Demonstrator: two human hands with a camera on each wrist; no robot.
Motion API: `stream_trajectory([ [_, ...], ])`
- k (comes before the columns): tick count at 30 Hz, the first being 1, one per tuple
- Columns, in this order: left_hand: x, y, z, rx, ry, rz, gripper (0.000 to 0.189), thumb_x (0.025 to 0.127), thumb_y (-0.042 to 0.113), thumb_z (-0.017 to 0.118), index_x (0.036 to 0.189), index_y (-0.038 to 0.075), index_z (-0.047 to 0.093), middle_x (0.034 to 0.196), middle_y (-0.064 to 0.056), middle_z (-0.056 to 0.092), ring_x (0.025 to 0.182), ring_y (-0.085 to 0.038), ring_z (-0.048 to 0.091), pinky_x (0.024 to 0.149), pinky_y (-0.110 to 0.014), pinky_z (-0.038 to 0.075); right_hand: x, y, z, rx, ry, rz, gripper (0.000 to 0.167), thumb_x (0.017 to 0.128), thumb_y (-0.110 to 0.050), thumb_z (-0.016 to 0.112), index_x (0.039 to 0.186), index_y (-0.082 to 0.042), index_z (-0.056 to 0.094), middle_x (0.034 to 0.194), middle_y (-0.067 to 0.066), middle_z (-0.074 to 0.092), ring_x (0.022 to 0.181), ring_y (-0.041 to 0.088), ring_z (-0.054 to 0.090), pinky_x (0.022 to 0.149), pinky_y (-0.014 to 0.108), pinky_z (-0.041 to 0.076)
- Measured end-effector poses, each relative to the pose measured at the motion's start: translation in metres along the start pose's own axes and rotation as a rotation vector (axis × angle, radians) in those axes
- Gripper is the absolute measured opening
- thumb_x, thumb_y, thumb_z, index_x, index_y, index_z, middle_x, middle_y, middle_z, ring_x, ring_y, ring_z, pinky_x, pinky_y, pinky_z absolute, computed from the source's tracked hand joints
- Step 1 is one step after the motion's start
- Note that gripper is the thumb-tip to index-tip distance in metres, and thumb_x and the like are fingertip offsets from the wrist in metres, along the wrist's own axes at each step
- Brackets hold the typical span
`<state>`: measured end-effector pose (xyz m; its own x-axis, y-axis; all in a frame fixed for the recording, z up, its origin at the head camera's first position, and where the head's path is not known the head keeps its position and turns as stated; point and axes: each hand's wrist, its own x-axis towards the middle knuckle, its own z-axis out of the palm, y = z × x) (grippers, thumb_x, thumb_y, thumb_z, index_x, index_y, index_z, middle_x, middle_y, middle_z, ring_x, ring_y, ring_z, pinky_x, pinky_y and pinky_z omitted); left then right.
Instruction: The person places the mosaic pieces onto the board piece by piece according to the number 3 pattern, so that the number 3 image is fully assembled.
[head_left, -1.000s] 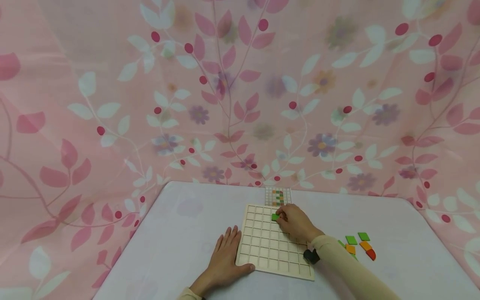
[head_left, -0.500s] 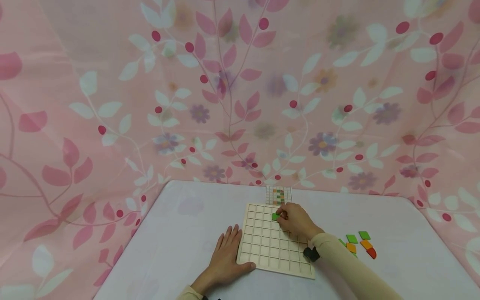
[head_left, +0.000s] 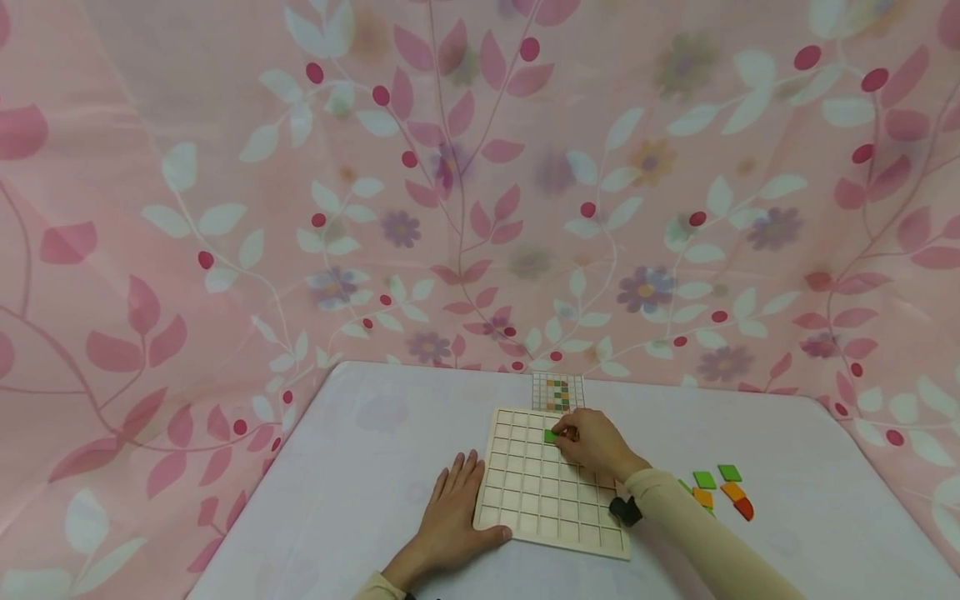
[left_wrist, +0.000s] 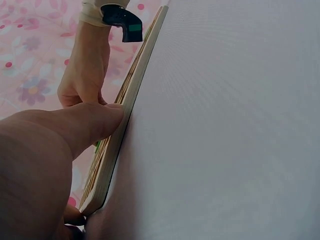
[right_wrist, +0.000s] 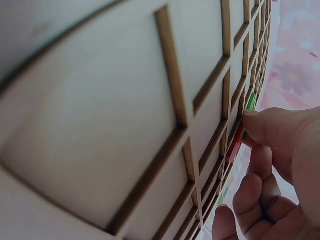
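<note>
My right hand (head_left: 592,442) is over the far part of a pale wooden grid board (head_left: 528,483), thumb and fingertips pinching a green tile (head_left: 550,436) at one of its squares. In the right wrist view the thumb covers part of the green tile (right_wrist: 251,101), and a red piece (right_wrist: 233,146) lies on the grid beside it. My left hand (head_left: 453,517) rests along the board's left side with fingers straight. Its thumb (left_wrist: 107,120) touches the near edge of the board, as the left wrist view shows.
Behind the board lies a small grid card (head_left: 557,392) with a coloured pattern. Right of my forearm are loose tiles: green (head_left: 729,472), orange (head_left: 732,492) and a rounded red one (head_left: 744,508), several in all, some partly behind the sleeve. A patterned pink cloth hangs behind the white table (head_left: 360,467).
</note>
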<state>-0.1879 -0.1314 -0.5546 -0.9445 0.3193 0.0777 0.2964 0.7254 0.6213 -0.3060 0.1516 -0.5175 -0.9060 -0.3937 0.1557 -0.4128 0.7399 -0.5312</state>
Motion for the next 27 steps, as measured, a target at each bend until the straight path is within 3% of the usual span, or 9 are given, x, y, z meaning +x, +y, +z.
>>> stream_trajectory([
  [12, 0.0001, -0.0054, 0.0051, -0.022, 0.036, 0.050, 0.113, 0.087, 0.070, 0.071, 0.163, -0.004, 0.032, 0.174, -0.026, 0.024, 0.163, -0.048, 0.015, 0.127, -0.070, 0.010, -0.0006, 0.0034, -0.0004, 0.023, 0.028, -0.004, 0.016, 0.092, -0.011, 0.078, 0.107, -0.011, 0.082, 0.085, -0.005, 0.065, 0.071, 0.006, 0.054, 0.063, 0.025, 0.047],
  [27, 0.0015, -0.0066, 0.0051, -0.019, 0.026, 0.022, 0.114, 0.083, 0.067, 0.077, 0.163, -0.003, 0.034, 0.174, -0.023, 0.025, 0.164, -0.045, 0.015, 0.128, -0.070, 0.010, 0.0000, 0.0037, 0.0002, 0.044, 0.007, 0.014, 0.017, 0.093, -0.009, 0.078, 0.108, -0.011, 0.085, 0.081, -0.005, 0.063, 0.070, 0.008, 0.051, 0.060, 0.023, 0.044],
])
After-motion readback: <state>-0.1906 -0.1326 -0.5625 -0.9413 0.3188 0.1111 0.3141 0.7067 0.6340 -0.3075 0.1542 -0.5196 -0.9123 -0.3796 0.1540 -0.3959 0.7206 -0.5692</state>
